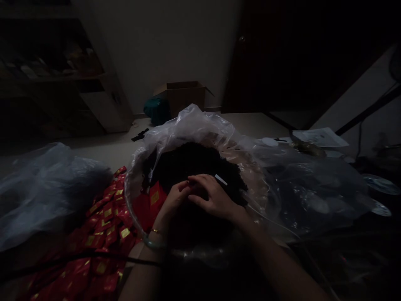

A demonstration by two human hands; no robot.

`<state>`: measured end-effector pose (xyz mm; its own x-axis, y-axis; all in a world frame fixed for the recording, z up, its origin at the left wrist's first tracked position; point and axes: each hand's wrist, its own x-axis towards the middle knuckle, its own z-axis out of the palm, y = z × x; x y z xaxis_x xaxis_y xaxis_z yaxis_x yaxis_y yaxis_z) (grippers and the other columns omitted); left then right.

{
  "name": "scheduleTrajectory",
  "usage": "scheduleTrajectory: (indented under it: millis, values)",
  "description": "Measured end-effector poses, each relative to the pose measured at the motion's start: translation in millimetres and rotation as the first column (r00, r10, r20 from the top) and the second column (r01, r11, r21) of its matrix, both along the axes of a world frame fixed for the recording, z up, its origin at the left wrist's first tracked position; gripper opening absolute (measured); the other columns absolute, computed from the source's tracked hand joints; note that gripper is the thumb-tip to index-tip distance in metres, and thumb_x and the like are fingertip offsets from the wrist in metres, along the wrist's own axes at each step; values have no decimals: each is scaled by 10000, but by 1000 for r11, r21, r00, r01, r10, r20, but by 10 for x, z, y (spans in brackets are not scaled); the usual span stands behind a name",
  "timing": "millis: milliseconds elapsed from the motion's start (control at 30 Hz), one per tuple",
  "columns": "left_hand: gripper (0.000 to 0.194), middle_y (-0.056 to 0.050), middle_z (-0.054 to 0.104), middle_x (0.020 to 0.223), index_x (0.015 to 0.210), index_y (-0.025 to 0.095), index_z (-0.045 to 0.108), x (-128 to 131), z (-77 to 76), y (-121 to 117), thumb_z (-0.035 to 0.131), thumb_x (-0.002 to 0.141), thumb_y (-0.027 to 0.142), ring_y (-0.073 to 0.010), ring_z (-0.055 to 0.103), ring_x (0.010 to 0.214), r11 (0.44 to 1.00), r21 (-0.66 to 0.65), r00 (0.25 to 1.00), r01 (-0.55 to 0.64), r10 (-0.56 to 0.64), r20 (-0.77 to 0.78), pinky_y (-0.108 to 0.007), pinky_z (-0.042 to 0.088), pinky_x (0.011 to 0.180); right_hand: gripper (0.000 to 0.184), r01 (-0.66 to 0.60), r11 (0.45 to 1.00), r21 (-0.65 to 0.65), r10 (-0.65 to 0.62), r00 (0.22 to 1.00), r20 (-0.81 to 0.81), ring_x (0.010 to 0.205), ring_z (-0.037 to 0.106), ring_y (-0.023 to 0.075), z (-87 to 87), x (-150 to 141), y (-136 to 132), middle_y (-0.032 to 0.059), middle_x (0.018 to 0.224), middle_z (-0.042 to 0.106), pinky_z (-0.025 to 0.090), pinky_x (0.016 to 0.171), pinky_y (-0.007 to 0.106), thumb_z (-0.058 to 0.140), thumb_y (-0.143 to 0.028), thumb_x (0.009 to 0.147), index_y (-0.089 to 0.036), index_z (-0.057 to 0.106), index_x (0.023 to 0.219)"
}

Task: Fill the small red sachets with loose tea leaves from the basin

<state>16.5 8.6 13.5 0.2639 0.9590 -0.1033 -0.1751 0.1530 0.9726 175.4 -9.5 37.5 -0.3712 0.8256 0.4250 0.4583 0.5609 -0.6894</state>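
My left hand (pixel 177 196) and my right hand (pixel 213 195) meet over a heap of dark loose material, perhaps tea leaves (pixel 191 159), inside a basin lined with clear plastic (pixel 263 184). The left fingers are bent together, with their tips at the right fingertips. On the right, the fingers curl inward and the thumb sits below them, a dark gap between. Anything held there is too dark to make out. Red packets (pixel 156 197) with a gold mark lie in the basin beside my left wrist. A thin white strip (pixel 221 179) rests on the heap behind my right hand.
Many small red-and-gold packets (pixel 108 213) are piled left of the basin, near a large clear bag (pixel 53 188). More clear plastic (pixel 316 188) spreads on the right. An open cardboard box (pixel 186 98) and a teal bag (pixel 156 109) stand by the wall. The room is dim.
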Motion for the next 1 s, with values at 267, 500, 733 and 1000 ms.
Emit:
scheduleTrajectory:
  millis: [267, 500, 733, 1000]
  values:
    - [638, -90, 704, 916, 927, 137, 698, 70, -113, 21, 651, 598, 682, -224, 629, 858, 991, -127, 997, 29, -20, 73, -306, 487, 747, 77, 172, 983, -56, -177, 981, -84, 864, 618, 194, -73, 16, 117, 27, 832, 674, 464, 829, 355, 642, -227, 792, -210, 604, 727]
    - [434, -44, 691, 800, 782, 144, 694, -11, -131, -8, 609, 722, 566, -177, 594, 773, 1000, -28, 988, -2, -2, -155, -273, 474, 692, 193, 102, 974, -201, -108, 994, -20, 679, 577, 145, -79, 28, 142, 13, 732, 633, 441, 616, 257, 564, -313, 846, -185, 612, 709]
    - [479, -26, 657, 658, 703, 125, 679, 36, -40, -12, 667, 629, 598, -150, 568, 623, 990, -135, 993, 42, -56, -105, -235, 424, 557, 200, 33, 982, -187, -21, 998, 67, 660, 565, 136, -111, 36, 156, 7, 686, 622, 414, 613, 247, 548, -253, 856, -180, 631, 688]
    - [375, 0, 651, 680, 742, 139, 664, 73, -83, 31, 670, 655, 504, -134, 563, 641, 999, 21, 987, -37, 40, -155, -225, 430, 607, 70, 224, 967, -122, -228, 974, -15, 761, 606, 164, -164, 69, 212, 31, 786, 662, 459, 687, 275, 666, -244, 769, -193, 662, 721]
